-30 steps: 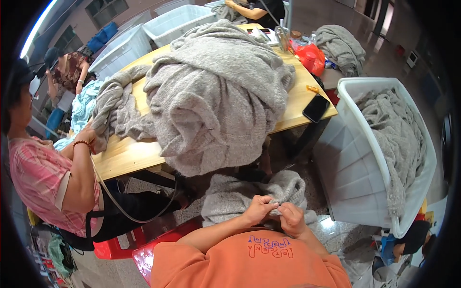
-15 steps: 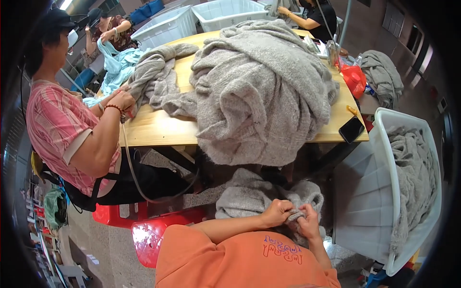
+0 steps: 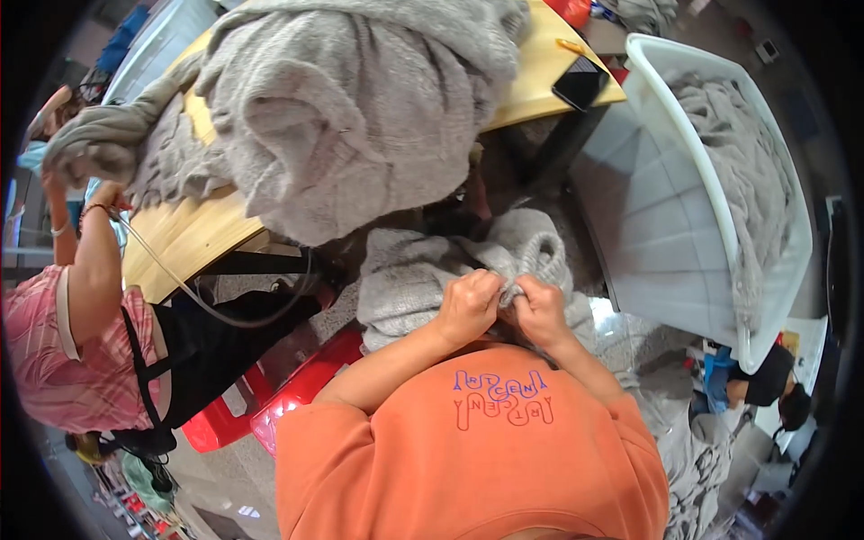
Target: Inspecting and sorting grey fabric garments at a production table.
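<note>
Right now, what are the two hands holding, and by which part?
Both hands, left hand and right hand, pinch one small spot of the grey knitted garment on the lap, at a fold near its top edge. Which part of the garment cannot be told.

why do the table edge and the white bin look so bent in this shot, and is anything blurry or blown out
Head view: fisheye bends the wooden table edge and the white bin rim, with a black vignette round the frame. Left hand, right hand and the grey knit garment in them are sharp; the rim softens slightly. Lighting is even and soft; the only glare is on the shiny floor by the bin.
</note>
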### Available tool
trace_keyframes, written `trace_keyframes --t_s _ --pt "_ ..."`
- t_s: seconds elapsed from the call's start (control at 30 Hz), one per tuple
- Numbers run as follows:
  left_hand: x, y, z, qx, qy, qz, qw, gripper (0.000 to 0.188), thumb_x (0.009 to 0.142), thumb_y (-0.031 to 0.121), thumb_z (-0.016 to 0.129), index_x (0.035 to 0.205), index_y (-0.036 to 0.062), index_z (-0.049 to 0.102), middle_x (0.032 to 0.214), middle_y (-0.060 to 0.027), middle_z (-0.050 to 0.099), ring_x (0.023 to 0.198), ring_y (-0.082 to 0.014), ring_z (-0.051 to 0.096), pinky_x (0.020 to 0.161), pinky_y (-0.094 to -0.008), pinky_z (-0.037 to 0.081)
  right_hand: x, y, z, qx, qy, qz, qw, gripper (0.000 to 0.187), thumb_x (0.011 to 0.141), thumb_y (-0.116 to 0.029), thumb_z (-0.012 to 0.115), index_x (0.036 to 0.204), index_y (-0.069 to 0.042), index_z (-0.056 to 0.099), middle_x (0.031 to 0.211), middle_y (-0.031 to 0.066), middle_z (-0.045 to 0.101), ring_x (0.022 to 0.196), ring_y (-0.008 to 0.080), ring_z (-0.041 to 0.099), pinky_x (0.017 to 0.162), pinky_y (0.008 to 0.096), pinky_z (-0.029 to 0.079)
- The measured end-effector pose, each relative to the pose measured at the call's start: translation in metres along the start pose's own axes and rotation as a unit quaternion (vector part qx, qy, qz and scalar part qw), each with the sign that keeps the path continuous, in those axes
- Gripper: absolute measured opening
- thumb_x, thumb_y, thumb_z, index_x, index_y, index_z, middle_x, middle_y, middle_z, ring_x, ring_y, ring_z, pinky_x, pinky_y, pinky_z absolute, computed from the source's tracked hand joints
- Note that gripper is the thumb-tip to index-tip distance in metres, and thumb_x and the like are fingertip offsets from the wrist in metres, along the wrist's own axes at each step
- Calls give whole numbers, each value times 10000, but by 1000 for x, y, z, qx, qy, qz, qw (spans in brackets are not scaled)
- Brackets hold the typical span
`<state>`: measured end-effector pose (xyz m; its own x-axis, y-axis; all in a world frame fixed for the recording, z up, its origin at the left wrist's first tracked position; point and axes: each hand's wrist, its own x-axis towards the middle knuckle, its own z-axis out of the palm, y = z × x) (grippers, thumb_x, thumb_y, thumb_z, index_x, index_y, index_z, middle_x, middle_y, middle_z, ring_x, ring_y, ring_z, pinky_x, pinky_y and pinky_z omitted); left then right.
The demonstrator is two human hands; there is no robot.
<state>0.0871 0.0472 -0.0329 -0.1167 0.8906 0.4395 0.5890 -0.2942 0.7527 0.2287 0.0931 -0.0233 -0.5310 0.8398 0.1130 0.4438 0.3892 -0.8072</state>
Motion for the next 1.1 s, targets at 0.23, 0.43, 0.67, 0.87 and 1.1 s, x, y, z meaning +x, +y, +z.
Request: trace_keyframes --t_s 0.23,0.43,0.67,0.87,1.1 --pt "1 10 3 10 39 -1 999 126 660 -27 553 773 28 550 645 -127 512 579 -297 528 502 -356 432 5 -3 3 23 57 -35 997 135 675 2 487 793 -23 548 664 147 557 580 279 567 503 346 439" --pt "14 6 2 -97 1 -114 989 69 707 -52 534 758 -11 556 664 -114 551 553 -207 546 504 -277 420 4 11 -13 246 203 73 945 210 714 59 447 888 28 561 731 15 586 625 39 502 557 209 426" --pt "11 16 -2 -151 -126 -83 977 70 719 44 603 742 -14 572 598 -100 517 503 -158 491 470 -280 386 1 38 -20 9 205 62 977 181 713 37 478 874 22 560 700 28 548 612 52 481 553 197 407" --pt "13 -12 -9 -270 -163 -350 882 38 771 37 596 756 4 607 550 50 500 488 -26 421 429 -185 323 8 32 -34 60 86 176 979 243 688 -4 531 931 9 542 866 115 570 813 143 537 728 252 419" --pt "8 -6 0 -355 -153 -368 846 40 755 38 616 736 6 603 609 13 538 502 -48 448 445 -213 373 13 22 -13 -22 6 -91 996 377 640 -110 645 992 -26 540 1112 150 501 1018 252 498 827 348 394"
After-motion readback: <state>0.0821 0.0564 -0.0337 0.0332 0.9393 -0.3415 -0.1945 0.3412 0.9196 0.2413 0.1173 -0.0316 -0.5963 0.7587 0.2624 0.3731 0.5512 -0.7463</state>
